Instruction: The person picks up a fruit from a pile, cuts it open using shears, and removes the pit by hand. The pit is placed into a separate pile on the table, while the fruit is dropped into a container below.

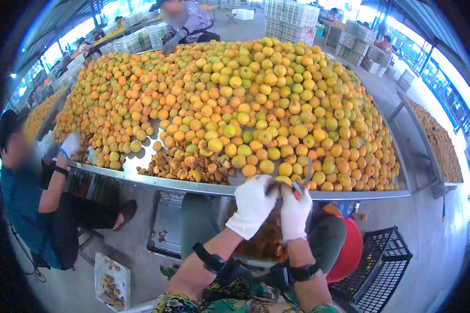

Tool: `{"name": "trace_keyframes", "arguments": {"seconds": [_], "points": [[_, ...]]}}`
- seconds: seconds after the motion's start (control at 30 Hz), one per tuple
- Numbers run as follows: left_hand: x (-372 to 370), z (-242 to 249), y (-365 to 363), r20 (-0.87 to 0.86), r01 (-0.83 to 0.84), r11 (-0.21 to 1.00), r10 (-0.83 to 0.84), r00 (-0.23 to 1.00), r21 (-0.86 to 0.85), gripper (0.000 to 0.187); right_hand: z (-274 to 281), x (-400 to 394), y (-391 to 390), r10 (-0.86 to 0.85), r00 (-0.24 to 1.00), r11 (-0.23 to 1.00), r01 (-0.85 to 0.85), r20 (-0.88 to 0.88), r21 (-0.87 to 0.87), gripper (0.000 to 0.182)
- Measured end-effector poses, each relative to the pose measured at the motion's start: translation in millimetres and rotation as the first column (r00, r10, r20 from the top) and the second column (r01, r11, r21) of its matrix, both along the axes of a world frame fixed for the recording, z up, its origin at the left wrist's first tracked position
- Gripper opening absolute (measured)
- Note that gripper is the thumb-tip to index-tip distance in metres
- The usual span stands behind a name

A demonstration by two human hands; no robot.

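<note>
Both my hands wear white gloves and meet at the near edge of a metal table [350, 195] heaped with yellow-orange apricots [256, 94]. My left hand [253, 205] is closed, its fingertips around a yellow apricot [283, 180] that shows between the two hands. In my closed right hand [296, 213] is a small knife with a red handle [297, 194]; its thin blade points up toward the pile. Part of the apricot is hidden by my fingers. Just left of my hands, brownish cut apricot pieces [188, 166] lie on the tabletop.
A co-worker [31, 198] sits at the left, and another person [193, 23] is across the table. Below stand a metal tray [164, 221], a white tray [111, 281], a red basin [348, 250] and a black crate [373, 266]. White crates [292, 21] are stacked behind.
</note>
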State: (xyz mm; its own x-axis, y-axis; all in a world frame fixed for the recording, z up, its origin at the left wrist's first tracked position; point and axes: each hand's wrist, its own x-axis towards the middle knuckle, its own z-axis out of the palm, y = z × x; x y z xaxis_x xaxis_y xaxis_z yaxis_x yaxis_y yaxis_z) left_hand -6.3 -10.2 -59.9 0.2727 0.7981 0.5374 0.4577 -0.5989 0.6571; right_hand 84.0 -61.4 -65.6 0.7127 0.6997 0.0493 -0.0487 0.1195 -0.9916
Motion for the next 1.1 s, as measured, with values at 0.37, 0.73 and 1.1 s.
{"name": "trace_keyframes", "arguments": {"seconds": [0.37,0.73,1.1], "points": [[-60,23,50,-0.529,-0.235,0.965,0.143,0.837,-0.112,0.047,-33,18,-87,0.197,0.953,0.929,-0.257,-0.23,-0.267,0.028],[-29,-9,111,-0.786,-0.149,0.989,0.093,0.611,0.001,0.052,-53,20,-95,0.2,0.89,0.884,-0.344,-0.41,-0.316,0.026],[-46,53,21,0.457,0.49,0.605,-0.224,0.861,-0.627,0.06,22,16,-58,0.358,0.881,0.895,-0.419,-0.31,-0.156,0.036]]}}
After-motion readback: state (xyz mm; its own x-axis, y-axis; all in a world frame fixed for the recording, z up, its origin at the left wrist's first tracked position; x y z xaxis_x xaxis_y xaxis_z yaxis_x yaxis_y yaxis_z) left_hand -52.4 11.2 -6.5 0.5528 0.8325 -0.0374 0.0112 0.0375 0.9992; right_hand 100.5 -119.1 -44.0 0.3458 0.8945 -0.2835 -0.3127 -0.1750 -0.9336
